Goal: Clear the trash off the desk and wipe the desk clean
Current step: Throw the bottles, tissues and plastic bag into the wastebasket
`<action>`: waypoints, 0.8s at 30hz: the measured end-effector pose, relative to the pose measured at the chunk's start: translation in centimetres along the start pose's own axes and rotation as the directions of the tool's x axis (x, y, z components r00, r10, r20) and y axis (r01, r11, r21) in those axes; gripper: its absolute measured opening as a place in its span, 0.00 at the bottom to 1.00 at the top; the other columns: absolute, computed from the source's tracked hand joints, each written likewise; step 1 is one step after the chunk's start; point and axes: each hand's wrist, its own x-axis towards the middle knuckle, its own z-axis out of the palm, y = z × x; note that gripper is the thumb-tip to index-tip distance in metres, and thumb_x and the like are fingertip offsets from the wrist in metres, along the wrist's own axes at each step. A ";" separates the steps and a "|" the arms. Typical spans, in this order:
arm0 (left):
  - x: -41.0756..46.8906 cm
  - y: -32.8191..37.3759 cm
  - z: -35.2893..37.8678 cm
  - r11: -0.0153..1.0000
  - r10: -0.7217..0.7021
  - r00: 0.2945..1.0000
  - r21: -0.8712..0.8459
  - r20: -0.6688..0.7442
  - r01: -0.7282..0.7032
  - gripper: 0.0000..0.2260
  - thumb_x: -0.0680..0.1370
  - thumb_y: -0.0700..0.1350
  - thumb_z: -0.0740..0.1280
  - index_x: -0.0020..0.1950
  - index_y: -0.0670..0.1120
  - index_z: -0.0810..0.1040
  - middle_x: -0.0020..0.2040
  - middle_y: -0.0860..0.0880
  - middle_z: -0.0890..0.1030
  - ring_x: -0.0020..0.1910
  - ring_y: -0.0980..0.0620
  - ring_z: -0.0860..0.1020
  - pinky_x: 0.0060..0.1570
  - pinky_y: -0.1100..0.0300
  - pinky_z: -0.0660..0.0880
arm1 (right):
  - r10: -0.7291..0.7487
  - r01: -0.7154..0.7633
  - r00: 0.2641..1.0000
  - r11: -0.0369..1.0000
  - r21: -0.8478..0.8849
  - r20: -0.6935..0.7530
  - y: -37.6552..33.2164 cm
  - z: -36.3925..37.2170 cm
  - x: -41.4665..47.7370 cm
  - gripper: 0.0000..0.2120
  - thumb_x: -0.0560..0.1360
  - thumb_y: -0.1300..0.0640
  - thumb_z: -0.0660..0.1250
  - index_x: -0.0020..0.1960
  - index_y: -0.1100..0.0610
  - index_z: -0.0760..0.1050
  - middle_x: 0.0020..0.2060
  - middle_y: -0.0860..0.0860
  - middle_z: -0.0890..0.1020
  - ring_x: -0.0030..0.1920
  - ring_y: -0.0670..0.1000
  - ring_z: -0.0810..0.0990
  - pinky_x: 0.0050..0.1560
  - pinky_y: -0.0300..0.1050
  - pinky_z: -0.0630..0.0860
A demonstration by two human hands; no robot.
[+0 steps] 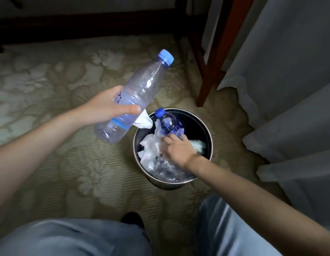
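I am seeing my left hand [107,106] gripping a clear water bottle [140,89] with a blue cap, held tilted just left of the waste bin [209,143], with a white tissue [144,121] pinched beneath it. My right hand [177,150] is reaching into the bin, fingers curling around the base of a smaller bottle [169,124] that is lying on crumpled tissues [151,145].

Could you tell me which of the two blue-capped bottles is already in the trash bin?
The smaller, deep-blue bottle the right hand holds; the larger clear bottle is held outside the bin by the left hand.
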 end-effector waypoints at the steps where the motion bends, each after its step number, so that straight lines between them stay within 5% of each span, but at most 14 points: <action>1: 0.0 0.3 0.2 1.000 -0.007 1.000 -0.001 0.013 0.007 0.29 0.60 0.61 0.74 0.57 0.52 0.75 0.50 0.58 0.80 0.45 0.63 0.79 0.43 0.66 0.72 | 0.014 -0.016 0.999 0.998 0.067 0.043 0.1 -0.2 -0.4 0.14 0.78 0.54 0.59 0.62 0.48 0.72 0.69 0.48 0.63 0.68 0.51 0.57 0.64 0.60 0.55; 4: 0.3 1.8 1.3 1.000 -0.014 0.997 -0.005 0.069 0.015 0.32 0.56 0.66 0.70 0.57 0.56 0.75 0.51 0.61 0.80 0.47 0.66 0.77 0.44 0.68 0.70 | 0.020 -0.116 0.979 0.869 0.481 0.201 1.0 -2.9 -1.2 0.21 0.76 0.58 0.60 0.68 0.46 0.67 0.70 0.47 0.62 0.72 0.50 0.54 0.70 0.65 0.46; 8: 1.4 4.1 3.6 0.996 0.009 0.987 -0.094 0.158 0.006 0.30 0.58 0.63 0.72 0.58 0.56 0.75 0.52 0.60 0.81 0.48 0.66 0.78 0.45 0.68 0.71 | -0.011 -0.149 0.983 0.530 0.835 0.182 3.5 -6.6 -3.4 0.21 0.74 0.68 0.58 0.60 0.49 0.74 0.61 0.48 0.73 0.61 0.50 0.73 0.64 0.47 0.68; 11: 2.9 4.8 5.2 0.999 0.037 0.970 -0.035 0.238 -0.030 0.34 0.53 0.68 0.71 0.57 0.59 0.74 0.52 0.61 0.81 0.50 0.65 0.79 0.47 0.69 0.72 | 0.262 -0.180 0.961 0.333 0.926 0.092 6.2 -6.8 -5.8 0.17 0.73 0.70 0.57 0.51 0.51 0.76 0.50 0.55 0.79 0.47 0.56 0.77 0.48 0.49 0.74; 13: 3.6 4.0 6.9 0.995 0.024 0.952 0.083 0.305 -0.051 0.38 0.50 0.70 0.70 0.57 0.57 0.73 0.52 0.60 0.79 0.51 0.62 0.77 0.47 0.69 0.71 | 0.477 -0.182 0.876 0.192 0.964 0.071 7.7 -6.3 -7.2 0.14 0.74 0.67 0.57 0.45 0.49 0.74 0.44 0.55 0.79 0.39 0.53 0.76 0.39 0.44 0.70; 15: 3.8 1.8 9.4 0.927 -0.024 0.923 0.353 0.385 -0.123 0.44 0.50 0.73 0.68 0.61 0.53 0.70 0.56 0.55 0.74 0.56 0.56 0.74 0.52 0.65 0.70 | 0.652 -0.132 0.759 0.156 0.979 -0.002 8.7 -5.7 -8.2 0.12 0.74 0.65 0.58 0.47 0.49 0.72 0.43 0.52 0.78 0.37 0.48 0.76 0.42 0.43 0.71; 17: 3.6 -0.7 11.7 0.753 -0.100 0.912 0.629 0.397 -0.191 0.42 0.60 0.69 0.69 0.67 0.49 0.63 0.62 0.50 0.66 0.62 0.49 0.69 0.58 0.56 0.68 | 0.736 -0.092 0.670 0.207 0.974 -0.094 9.3 -5.0 -9.1 0.13 0.75 0.65 0.60 0.57 0.54 0.71 0.49 0.50 0.76 0.40 0.46 0.75 0.49 0.41 0.71; 20: 3.7 -2.7 13.6 0.551 -0.127 0.917 0.795 0.378 -0.252 0.40 0.69 0.63 0.68 0.72 0.48 0.53 0.65 0.45 0.60 0.62 0.45 0.66 0.58 0.50 0.69 | 0.709 -0.094 0.666 0.388 0.917 -0.231 10.0 -4.3 -9.7 0.18 0.76 0.63 0.62 0.64 0.54 0.69 0.54 0.49 0.72 0.38 0.42 0.73 0.45 0.29 0.67; 22: 4.2 -3.1 13.6 0.549 -0.182 0.892 0.795 0.413 -0.256 0.41 0.70 0.64 0.67 0.73 0.49 0.49 0.65 0.44 0.61 0.62 0.43 0.68 0.59 0.51 0.69 | 0.702 -0.113 0.675 0.402 0.908 -0.227 10.8 -3.0 -9.3 0.14 0.76 0.63 0.62 0.61 0.56 0.72 0.51 0.49 0.74 0.38 0.41 0.73 0.43 0.29 0.66; 24: 4.8 -2.6 12.7 0.647 -0.243 0.849 0.730 0.469 -0.218 0.40 0.70 0.66 0.66 0.73 0.53 0.48 0.66 0.45 0.63 0.62 0.44 0.70 0.61 0.53 0.67 | 0.713 -0.148 0.690 0.302 0.942 -0.121 12.2 -1.3 -7.8 0.10 0.77 0.63 0.62 0.57 0.58 0.75 0.46 0.50 0.76 0.38 0.41 0.73 0.39 0.25 0.66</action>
